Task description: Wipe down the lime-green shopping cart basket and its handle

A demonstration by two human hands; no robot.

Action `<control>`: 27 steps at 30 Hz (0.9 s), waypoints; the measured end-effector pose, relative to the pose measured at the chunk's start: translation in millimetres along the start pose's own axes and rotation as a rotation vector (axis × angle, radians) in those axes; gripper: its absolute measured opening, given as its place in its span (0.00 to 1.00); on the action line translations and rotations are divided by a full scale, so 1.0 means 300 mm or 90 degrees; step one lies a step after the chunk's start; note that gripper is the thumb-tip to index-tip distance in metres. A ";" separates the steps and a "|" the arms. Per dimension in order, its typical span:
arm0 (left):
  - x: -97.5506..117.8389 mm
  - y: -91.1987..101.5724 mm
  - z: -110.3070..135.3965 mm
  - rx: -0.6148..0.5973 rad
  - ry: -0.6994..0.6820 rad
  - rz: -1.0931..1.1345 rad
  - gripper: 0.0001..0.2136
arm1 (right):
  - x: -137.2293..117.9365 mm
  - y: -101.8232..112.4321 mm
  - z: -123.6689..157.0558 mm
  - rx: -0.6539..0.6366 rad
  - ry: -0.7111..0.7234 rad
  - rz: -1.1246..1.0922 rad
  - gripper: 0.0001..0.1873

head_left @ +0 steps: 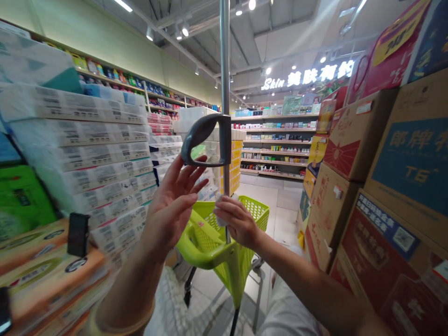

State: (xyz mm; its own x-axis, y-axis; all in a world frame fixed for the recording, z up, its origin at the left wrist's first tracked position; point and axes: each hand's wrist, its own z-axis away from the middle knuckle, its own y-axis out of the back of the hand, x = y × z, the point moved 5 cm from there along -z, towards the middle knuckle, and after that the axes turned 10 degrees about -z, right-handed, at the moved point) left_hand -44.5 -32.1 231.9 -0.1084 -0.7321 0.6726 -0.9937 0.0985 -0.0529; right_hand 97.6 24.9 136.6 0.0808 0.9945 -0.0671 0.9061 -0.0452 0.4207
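My left hand (174, 205) is raised with its fingers stretched out and apart, its fingertips just below a grey loop handle (203, 137) fixed to an upright metal pole (224, 70). It holds nothing. My right hand (238, 219) is closed around a small white item (219, 219) pressed against the pole, just above a lime-green shopping basket (213, 245) on a wheeled frame.
Stacked white packs (94, 154) and orange and green packs (38, 266) rise on the left. Cardboard boxes (381, 186) are piled high on the right. A tiled aisle (280, 205) runs ahead to stocked shelves (276, 144) under a lit sign.
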 end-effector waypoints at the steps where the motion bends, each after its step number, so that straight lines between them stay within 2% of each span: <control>1: 0.001 0.000 0.000 0.002 0.001 0.002 0.32 | -0.005 -0.025 0.050 -0.017 -0.008 -0.007 0.19; 4: 0.003 0.004 0.003 0.008 0.006 0.008 0.32 | -0.032 -0.087 0.211 -0.048 -0.020 -0.042 0.20; 6: -0.012 0.016 0.009 0.026 0.010 0.005 0.33 | -0.035 -0.103 0.307 -0.034 -0.050 -0.082 0.22; 7: -0.030 0.024 0.015 0.042 0.018 -0.001 0.34 | -0.023 -0.099 0.343 -0.001 -0.090 -0.099 0.23; 9: -0.094 0.041 0.032 0.075 0.059 -0.032 0.34 | 0.025 -0.075 0.391 0.118 -0.215 -0.112 0.23; 11: -0.189 0.051 0.057 0.090 0.136 -0.091 0.32 | 0.075 -0.053 0.402 0.225 -0.330 -0.095 0.22; 12: -0.242 0.050 0.072 0.080 0.181 -0.127 0.32 | 0.093 -0.055 0.391 0.234 -0.363 -0.085 0.22; 13: -0.294 0.045 0.087 0.062 0.219 -0.161 0.31 | 0.105 -0.066 0.373 0.207 -0.378 -0.080 0.21; 15: -0.384 0.028 0.115 0.016 0.268 -0.213 0.31 | 0.122 -0.105 0.338 0.097 -0.387 -0.087 0.20; 18: -0.474 -0.002 0.151 -0.068 0.304 -0.273 0.29 | 0.150 -0.138 0.349 -0.016 -0.394 -0.073 0.17; 20: -0.497 -0.012 0.168 -0.110 0.312 -0.326 0.27 | 0.182 -0.128 0.388 -0.021 -0.409 -0.022 0.15; 24: -0.495 -0.021 0.183 -0.178 0.302 -0.397 0.22 | 0.232 -0.095 0.444 0.018 -0.481 0.085 0.15; 27: -0.493 -0.023 0.187 -0.220 0.283 -0.463 0.16 | 0.193 -0.124 0.408 -0.013 -0.437 0.038 0.17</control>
State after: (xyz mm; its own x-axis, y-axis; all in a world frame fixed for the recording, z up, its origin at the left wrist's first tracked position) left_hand -23.1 37.6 91.4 0.6313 -0.3731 0.6799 -0.7421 -0.0361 0.6693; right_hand 119.3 72.5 6.3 0.3815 0.7047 -0.5982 0.8845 -0.0905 0.4576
